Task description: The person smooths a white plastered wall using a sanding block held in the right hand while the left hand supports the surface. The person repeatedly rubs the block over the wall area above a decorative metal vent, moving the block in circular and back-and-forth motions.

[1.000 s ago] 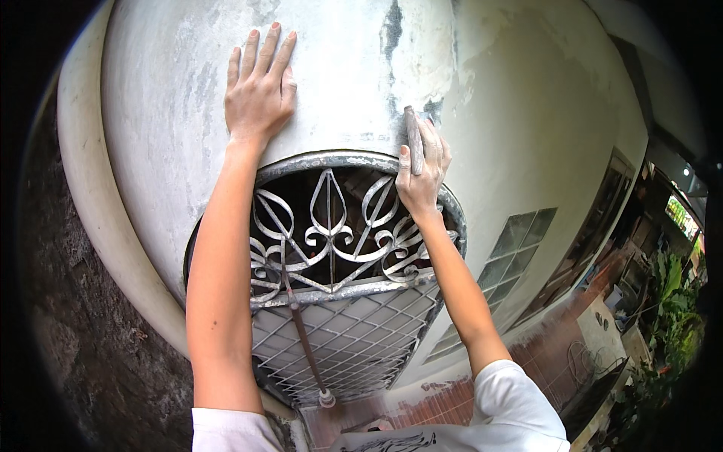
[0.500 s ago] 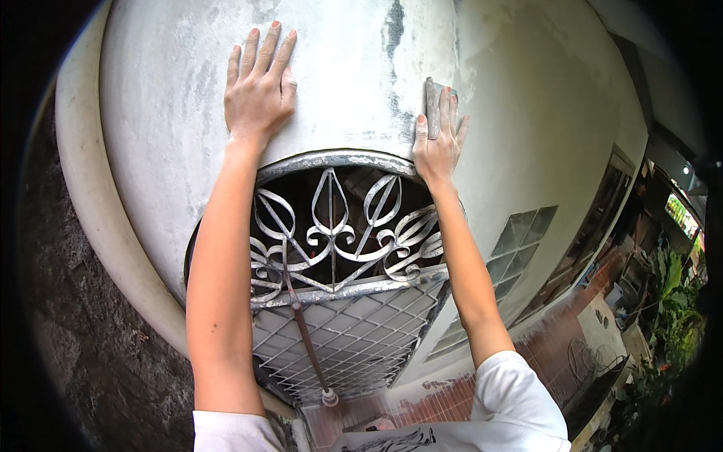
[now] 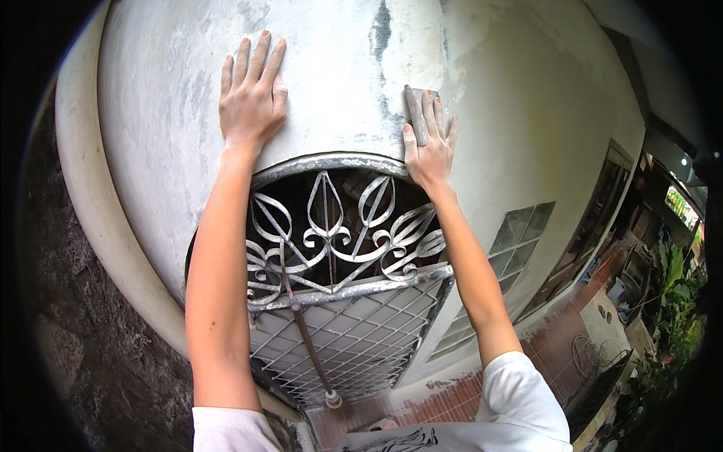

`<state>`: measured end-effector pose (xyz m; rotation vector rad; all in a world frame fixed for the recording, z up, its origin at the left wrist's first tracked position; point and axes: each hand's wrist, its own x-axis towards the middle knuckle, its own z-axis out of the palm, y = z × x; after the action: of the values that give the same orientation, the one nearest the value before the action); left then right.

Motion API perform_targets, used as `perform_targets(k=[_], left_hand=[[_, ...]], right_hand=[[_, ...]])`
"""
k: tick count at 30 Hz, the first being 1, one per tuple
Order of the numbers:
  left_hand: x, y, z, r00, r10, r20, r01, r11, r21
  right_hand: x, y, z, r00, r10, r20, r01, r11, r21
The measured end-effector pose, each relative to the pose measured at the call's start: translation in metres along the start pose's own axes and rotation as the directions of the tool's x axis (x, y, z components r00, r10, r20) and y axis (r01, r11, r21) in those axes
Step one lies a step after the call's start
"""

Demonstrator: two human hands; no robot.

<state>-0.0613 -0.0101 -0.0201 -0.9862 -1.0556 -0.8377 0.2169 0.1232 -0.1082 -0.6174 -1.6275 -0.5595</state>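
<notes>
Both arms reach up to a whitish plastered wall [image 3: 324, 83] above an arched opening. My left hand [image 3: 252, 102] lies flat on the wall with fingers stretched out, holding nothing. To the right, my dusty right hand [image 3: 431, 154] presses a grey folded sheet, apparently sandpaper [image 3: 416, 114], against the wall. One edge of it curls up between the fingers, and the palm side is hidden. A dark streak [image 3: 381, 38] runs down the plaster left of the sheet.
Below the hands, a scrolled metal grille [image 3: 327, 230] fills the arch over a lattice panel [image 3: 346, 331]. A brown pole [image 3: 309, 339] slants in front. Louvred window panes [image 3: 520, 237] are at right, beyond them green plants [image 3: 674, 275]. Coiled wire [image 3: 591, 354] lies below, and a pale rounded moulding [image 3: 113, 218] curves at left.
My right hand has slid slightly left and down with the sandpaper, which is now more tilted. My left hand stays flat on the wall. The view has shifted a little.
</notes>
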Motion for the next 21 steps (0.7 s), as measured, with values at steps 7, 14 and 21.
perform_targets(k=[7,14,21], left_hand=[[-0.004,0.000,-0.002,1.000,0.005,0.010,-0.005,1.000,0.004],[-0.015,0.006,-0.012,0.997,-0.019,0.078,0.018,1.000,0.021],[-0.047,0.011,-0.024,0.988,-0.023,0.154,0.024,1.000,-0.006]], right_hand=[[0.002,-0.005,0.003,0.985,-0.138,0.103,0.142,0.989,-0.034],[0.000,-0.030,-0.009,0.982,-0.078,0.173,0.059,0.992,0.111],[-0.112,-0.047,-0.069,0.825,0.093,0.558,-0.490,0.609,0.623]])
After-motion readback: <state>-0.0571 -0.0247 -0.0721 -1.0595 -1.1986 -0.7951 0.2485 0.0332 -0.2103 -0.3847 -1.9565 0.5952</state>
